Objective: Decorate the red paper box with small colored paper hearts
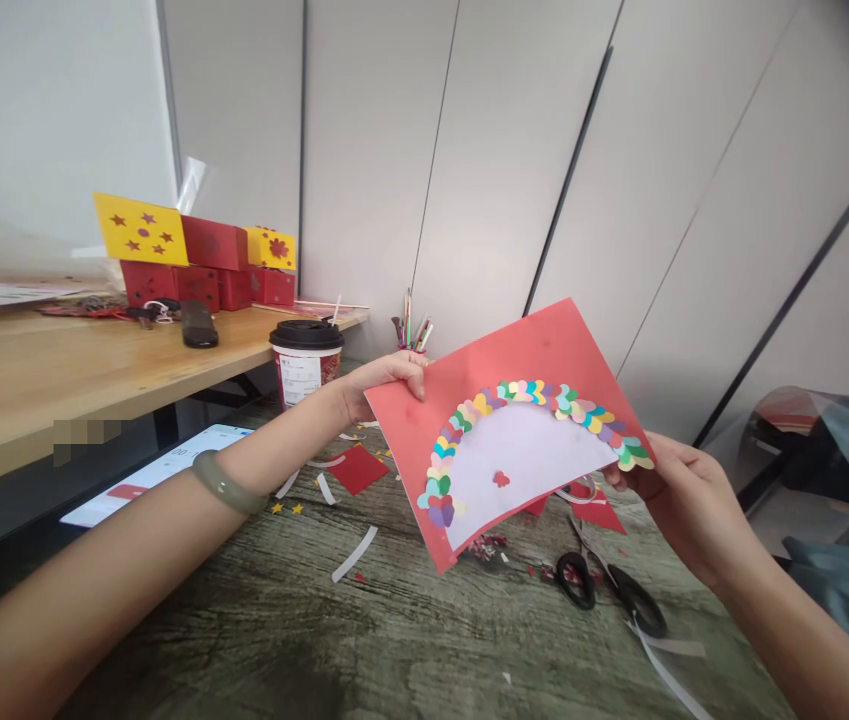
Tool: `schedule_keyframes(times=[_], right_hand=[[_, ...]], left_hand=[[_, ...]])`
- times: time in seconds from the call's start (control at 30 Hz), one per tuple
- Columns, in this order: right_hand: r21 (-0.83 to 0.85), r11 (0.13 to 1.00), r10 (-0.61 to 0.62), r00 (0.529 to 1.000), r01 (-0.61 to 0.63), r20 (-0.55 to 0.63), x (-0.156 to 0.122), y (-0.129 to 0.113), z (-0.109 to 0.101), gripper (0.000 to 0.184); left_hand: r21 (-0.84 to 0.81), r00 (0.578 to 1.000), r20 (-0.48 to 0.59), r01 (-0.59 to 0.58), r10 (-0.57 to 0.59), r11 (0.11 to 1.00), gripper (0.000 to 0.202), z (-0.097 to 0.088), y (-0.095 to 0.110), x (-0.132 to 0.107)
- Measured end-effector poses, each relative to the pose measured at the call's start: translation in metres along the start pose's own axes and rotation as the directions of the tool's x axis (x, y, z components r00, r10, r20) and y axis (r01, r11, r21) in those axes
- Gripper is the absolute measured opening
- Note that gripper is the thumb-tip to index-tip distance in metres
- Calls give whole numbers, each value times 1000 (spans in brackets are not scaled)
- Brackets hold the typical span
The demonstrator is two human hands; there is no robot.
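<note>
I hold up a red paper card [536, 355] with a white half-circle on it, ringed by an arch of small coloured paper hearts [544, 395]. A tiny red butterfly cutout [500, 479] sits on the white part. My left hand [383, 385] pinches the card's upper left corner; a green bangle [225, 483] is on that wrist. My right hand [675, 490] grips the card's lower right edge. The card hangs tilted above the grey wood-grain surface [394, 620].
Black-handled scissors [608, 585] lie below the card among red scraps and white paper strips [354, 553]. A lidded paper cup [306, 360] and a pen holder [409, 330] stand behind. Red and yellow paper boxes [203, 262] sit on a wooden table at left. A lit screen [161, 470] lies below it.
</note>
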State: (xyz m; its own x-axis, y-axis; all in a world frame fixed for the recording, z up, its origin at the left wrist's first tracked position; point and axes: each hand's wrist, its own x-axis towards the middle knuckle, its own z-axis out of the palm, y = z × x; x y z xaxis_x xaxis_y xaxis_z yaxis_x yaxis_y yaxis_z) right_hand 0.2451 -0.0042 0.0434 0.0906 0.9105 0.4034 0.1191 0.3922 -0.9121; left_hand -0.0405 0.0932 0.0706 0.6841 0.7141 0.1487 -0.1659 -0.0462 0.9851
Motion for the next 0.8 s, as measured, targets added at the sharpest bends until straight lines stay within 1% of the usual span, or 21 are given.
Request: schedule_keyframes(times=[0.23, 0.4, 0.53, 0.6, 0.73, 0.8], right_hand=[[37, 999, -39, 998, 37, 49, -5, -1, 0, 26], [31, 999, -39, 998, 37, 53, -3, -1, 0, 23], [29, 999, -34, 998, 33, 44, -2, 0, 1, 22], [30, 999, -29, 999, 28, 39, -3, -1, 1, 21], [37, 999, -11, 1000, 10, 20, -5, -2, 1, 19], [42, 999, -2, 1000, 1, 10, -5, -3, 2, 18]], left_hand=[[-39, 1000, -28, -1, 0, 999, 17, -2, -1, -3], [-35, 999, -14, 38, -39, 999, 29, 2, 2, -6], [-30, 999, -9, 50, -50, 998, 32, 4, 4, -7], [-30, 999, -11, 51, -51, 998, 30, 3, 4, -7], [-33, 1000, -27, 12, -13, 999, 16, -1, 3, -6], [-33, 1000, -28, 5, -6, 999, 13, -2, 3, -6]])
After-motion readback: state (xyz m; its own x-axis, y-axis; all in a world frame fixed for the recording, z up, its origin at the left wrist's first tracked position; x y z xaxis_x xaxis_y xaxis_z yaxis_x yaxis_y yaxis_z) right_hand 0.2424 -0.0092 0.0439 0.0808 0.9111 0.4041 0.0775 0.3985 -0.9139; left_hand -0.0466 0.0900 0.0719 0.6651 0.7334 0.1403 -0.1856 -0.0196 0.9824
